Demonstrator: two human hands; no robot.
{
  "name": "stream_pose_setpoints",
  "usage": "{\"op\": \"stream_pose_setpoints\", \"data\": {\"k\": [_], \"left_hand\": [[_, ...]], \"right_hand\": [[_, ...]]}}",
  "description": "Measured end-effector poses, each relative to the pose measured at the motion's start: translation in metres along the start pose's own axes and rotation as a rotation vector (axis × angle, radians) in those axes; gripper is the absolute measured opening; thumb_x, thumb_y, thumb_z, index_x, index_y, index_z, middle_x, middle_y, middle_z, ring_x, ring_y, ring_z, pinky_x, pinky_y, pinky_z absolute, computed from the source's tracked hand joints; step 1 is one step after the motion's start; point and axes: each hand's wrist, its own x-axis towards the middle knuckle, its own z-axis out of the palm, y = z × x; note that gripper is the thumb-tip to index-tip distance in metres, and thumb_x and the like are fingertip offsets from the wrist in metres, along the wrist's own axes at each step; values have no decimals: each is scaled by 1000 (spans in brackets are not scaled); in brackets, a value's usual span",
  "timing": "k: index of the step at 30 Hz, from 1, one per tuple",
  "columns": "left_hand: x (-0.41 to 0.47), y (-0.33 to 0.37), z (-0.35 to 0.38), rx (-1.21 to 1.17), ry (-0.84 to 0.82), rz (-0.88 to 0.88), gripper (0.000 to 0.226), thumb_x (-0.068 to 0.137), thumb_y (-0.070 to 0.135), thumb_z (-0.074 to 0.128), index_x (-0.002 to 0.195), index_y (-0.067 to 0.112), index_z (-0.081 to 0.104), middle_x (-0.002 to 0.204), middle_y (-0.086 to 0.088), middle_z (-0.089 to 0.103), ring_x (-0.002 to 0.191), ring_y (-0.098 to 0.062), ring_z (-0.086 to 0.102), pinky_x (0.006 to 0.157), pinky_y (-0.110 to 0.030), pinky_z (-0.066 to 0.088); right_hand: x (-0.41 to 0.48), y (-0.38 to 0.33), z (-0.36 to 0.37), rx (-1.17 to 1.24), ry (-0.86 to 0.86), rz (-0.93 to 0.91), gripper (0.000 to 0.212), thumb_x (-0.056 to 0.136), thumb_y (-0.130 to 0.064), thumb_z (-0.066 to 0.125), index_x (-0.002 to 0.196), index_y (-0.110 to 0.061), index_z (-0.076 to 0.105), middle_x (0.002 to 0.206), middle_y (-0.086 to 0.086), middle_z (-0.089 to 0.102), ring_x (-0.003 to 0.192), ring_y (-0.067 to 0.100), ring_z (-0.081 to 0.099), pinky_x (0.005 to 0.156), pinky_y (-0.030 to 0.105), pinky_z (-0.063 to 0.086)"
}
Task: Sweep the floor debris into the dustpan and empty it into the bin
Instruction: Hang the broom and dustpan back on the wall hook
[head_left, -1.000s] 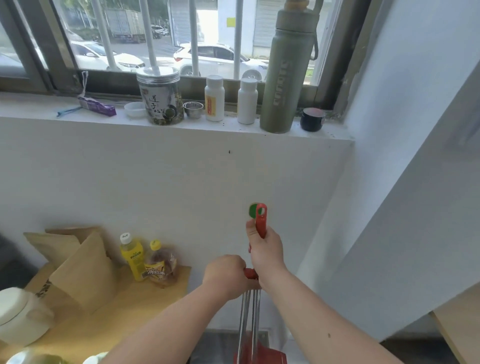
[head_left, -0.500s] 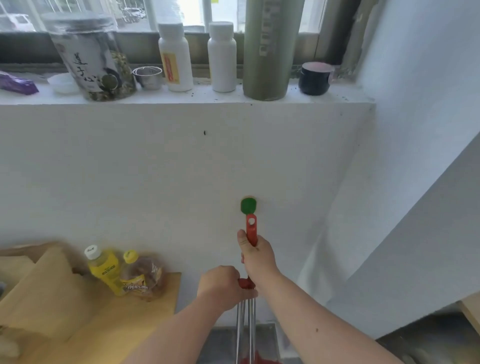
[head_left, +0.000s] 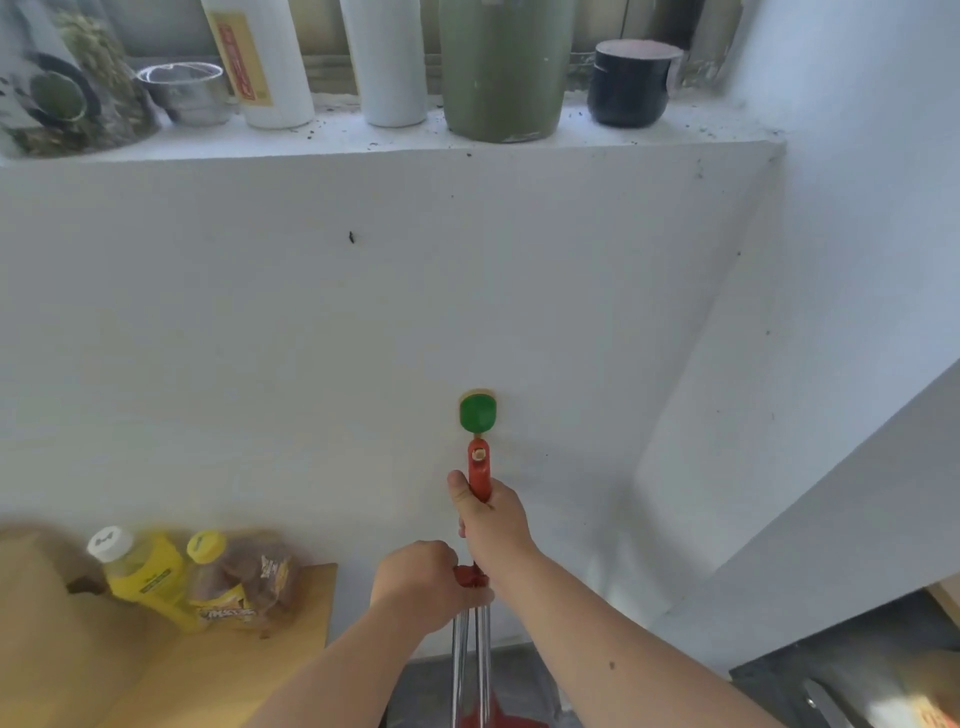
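**Both hands clamped on the red handles, right under the hook**

Centre of the frame, low down: the right hand (head_left: 491, 522) is wrapped tight round a red handle (head_left: 478, 465), thumb up along its left side. The handle tip pokes out above the fist and sits just below a green hook (head_left: 478, 413) on the white wall (head_left: 260, 338). Close, but whether tip and hook touch, I cannot tell.

Just below and to the left, the left hand (head_left: 418, 582) is a closed fist round a 2nd red grip (head_left: 467, 576). The 2 hands are near each other, one stacked above the other.

From under the left fist, 2 metal poles (head_left: 470, 660) run side by side straight down to the bottom edge. There a red part (head_left: 506, 721) shows over the grey floor (head_left: 431, 686). Broom or dustpan? Too little of it is in view to say.

Along the top of the frame is the sill (head_left: 363, 140), speckled with dark crumbs. From left to right it carries:
- a jar (head_left: 62, 88)
- a steel cup (head_left: 182, 91)
- a labelled bottle (head_left: 265, 67)
- a plain bottle (head_left: 387, 62)
- a green flask (head_left: 501, 67)
- a dark cup (head_left: 631, 83)

Lower left, a wooden tabletop (head_left: 234, 660) butts against the wall. On it a yellow bottle (head_left: 148, 577) leans beside a brown bottle (head_left: 239, 577) with a yellow cap, the 2 touching.
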Motion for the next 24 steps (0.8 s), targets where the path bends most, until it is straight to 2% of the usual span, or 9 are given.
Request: {"op": "stream_pose_setpoints", "data": {"k": [3,9,13,15,17,20,22,24], "left_hand": [[9,-2,5,25,11,32,55,68,78,52,78,27,69,71,8,67,64,-9,61,61,-30,53],[18,0,7,44,63,63,49,76,70,44,79,27,68,69,9,65,65,-11,61,60,-30,45],[18,-1,11,115,133,102,52,78,73,37,82,32,68,73,11,65,76,-15,58,83,-36,39],[13,-1,11,138,168,100,48,79,72,39,87,35,67,79,12,62,84,-17,56,86,-37,37],[4,0,8,78,211,105,41,80,66,42,91,34,66,84,11,59,88,-17,54,86,-37,39],[-14,3,0,25,246,135,34,83,56,44,96,31,64,93,8,56,92,-18,54,86,-36,42],[-25,-1,-4,9,259,142,35,86,57,45,99,30,63,98,8,56,96,-17,55,87,-35,44],[-35,-7,-10,-19,271,121,37,86,60,47,105,32,62,103,9,58,100,-17,57,85,-34,44]], "right_hand": [[2,5,2,-28,8,-11,43,98,-51,55,75,-15,51,70,3,52,63,16,49,65,27,42],[8,6,1,-51,36,-37,44,95,-49,61,73,-12,52,68,7,51,63,17,48,63,28,40],[9,4,-1,-95,28,11,41,92,-50,62,73,-15,54,68,2,54,64,16,52,66,29,43],[6,5,-3,-163,19,42,37,92,-52,60,78,-18,56,71,-3,57,66,14,54,67,28,45],[-1,12,-6,-240,13,50,29,93,-52,59,93,-23,60,82,-6,62,73,11,60,71,27,50],[-15,20,-13,-300,42,65,31,93,-46,59,117,-26,61,100,-9,67,84,8,68,77,26,57],[-26,18,-19,-360,56,65,35,94,-40,58,126,-24,60,111,-5,68,87,9,69,73,23,57],[-38,14,-24,-393,52,57,41,97,-38,56,135,-23,55,129,0,64,96,10,64,64,13,47]]}}
